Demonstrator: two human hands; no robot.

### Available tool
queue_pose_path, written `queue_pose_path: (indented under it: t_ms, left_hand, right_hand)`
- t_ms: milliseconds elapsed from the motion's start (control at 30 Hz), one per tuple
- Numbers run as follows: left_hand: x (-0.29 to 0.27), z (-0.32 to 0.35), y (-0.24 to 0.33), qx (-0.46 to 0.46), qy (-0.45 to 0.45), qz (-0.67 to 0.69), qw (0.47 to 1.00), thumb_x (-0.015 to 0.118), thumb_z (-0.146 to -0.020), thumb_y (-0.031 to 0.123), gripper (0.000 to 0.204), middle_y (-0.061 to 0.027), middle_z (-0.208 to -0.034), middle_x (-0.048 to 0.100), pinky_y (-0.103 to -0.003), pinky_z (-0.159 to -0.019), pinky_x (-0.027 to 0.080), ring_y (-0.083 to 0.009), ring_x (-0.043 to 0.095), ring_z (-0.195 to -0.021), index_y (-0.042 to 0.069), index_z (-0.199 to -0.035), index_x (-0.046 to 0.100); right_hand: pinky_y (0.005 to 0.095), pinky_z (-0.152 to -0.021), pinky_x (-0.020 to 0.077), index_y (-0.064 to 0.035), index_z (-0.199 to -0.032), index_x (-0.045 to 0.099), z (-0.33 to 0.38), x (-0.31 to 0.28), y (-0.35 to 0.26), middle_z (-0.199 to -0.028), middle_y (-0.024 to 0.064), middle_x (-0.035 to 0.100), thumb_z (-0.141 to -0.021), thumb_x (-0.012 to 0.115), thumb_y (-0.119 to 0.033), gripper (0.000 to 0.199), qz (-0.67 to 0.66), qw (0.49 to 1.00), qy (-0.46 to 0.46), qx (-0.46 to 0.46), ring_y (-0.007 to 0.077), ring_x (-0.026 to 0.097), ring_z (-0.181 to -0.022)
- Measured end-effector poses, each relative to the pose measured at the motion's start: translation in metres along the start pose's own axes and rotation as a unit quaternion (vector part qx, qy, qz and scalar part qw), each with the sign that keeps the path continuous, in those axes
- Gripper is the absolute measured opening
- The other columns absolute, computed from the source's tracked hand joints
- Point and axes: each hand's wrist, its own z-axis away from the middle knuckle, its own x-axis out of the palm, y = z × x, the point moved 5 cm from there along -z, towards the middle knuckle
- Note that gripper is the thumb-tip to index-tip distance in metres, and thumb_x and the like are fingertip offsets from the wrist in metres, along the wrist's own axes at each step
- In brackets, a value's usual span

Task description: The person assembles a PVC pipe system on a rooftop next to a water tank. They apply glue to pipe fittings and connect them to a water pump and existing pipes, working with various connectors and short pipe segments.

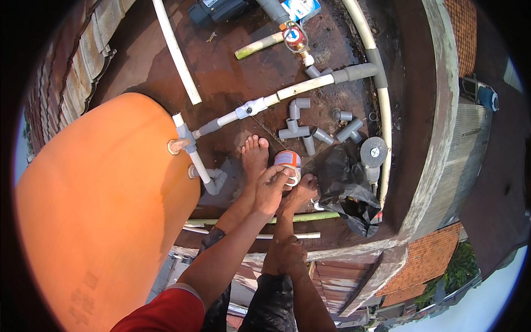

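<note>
My left hand (pixel 270 191) reaches down between my bare feet, its fingers closed at the near end of a small round container (pixel 287 159) with an orange, white and purple label. A white ring (pixel 294 180) shows beside the fingertips; whether it belongs to the container I cannot tell. Lower down, my right hand (pixel 291 254) is wrapped round my right shin, its fingers partly hidden in shadow. Just beyond the container lie several loose grey pipe fittings, among them a tee (pixel 293 129) and an elbow (pixel 299 105).
A large orange tank (pixel 105 205) fills the left, joined to a white pipe run with a valve (pixel 251 109). An angle grinder (pixel 374 154) and black plastic bag (pixel 345 182) lie at right. Loose pipe (pixel 178 52) crosses the wet floor. The roof edge (pixel 428 182) curves round the right.
</note>
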Motion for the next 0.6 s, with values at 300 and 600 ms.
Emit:
queue_pose_path:
  t_ms: [300,600]
  left_hand:
    - [-0.032,-0.012,0.014,0.057,0.076,0.021,0.995,0.064,-0.111,0.019,0.016,-0.0072,-0.109,0.077,-0.028,-0.078,0.057,-0.0151,0.075,-0.092,0.005,-0.113,0.072]
    - [-0.034,-0.008,0.011,0.044,0.068,-0.005,0.997,0.063,-0.110,0.019,0.015,-0.0088,-0.110,0.077,-0.029,-0.078,0.058,-0.0161,0.075,-0.090,0.006,-0.111,0.070]
  right_hand:
    - [0.0513,-0.077,0.0546,0.0031,-0.094,0.065,-0.105,-0.178,-0.035,-0.091,0.0285,0.073,-0.101,0.073,-0.025,0.030,-0.402,0.868,0.286,-0.059,0.0455,0.074,-0.086]
    - [0.0542,-0.092,0.0574,-0.0007,-0.118,0.065,-0.188,-0.232,-0.060,-0.120,0.0230,0.062,-0.088,0.083,-0.020,0.040,-0.293,0.878,0.380,0.002,0.0461,0.070,-0.108]
